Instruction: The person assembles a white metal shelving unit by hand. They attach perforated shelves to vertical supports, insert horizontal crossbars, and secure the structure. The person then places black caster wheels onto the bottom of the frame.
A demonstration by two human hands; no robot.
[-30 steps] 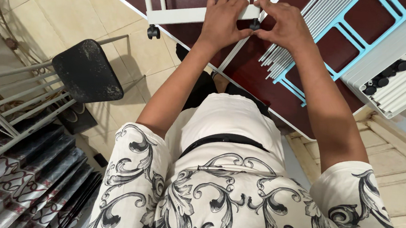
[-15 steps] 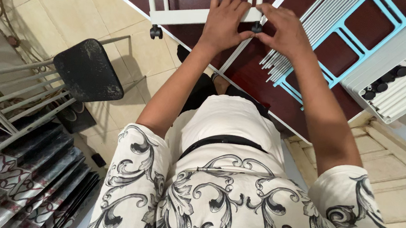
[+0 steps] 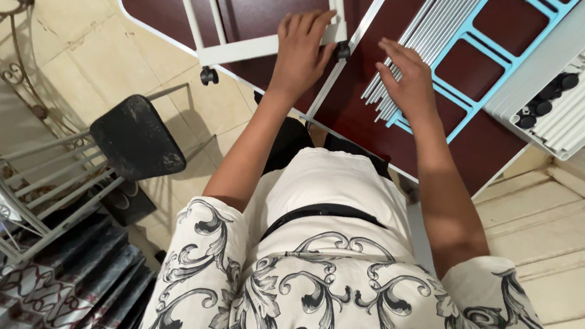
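Note:
My left hand [image 3: 304, 52] rests flat on a white metal frame [image 3: 246, 49] lying on the dark red tabletop [image 3: 264, 0], its fingers over the frame's corner beside a small black connector [image 3: 344, 50]. My right hand [image 3: 404, 79] is spread over the near ends of a bundle of thin silver rods [image 3: 431, 35], fingertips touching them, with nothing gripped. The rods lie partly across a light blue frame [image 3: 473, 46].
A white tray [image 3: 582, 84] at the right holds white tubes and several black caps [image 3: 543, 102]. A black wheel [image 3: 208, 76] hangs at the table edge. A black stool [image 3: 138, 137] and a grey metal rack [image 3: 37, 184] stand on the tiled floor at the left.
My hands, together at the frame's connector before, have parted. My right hand moved right onto the silver rods; my left hand stayed on the white frame.

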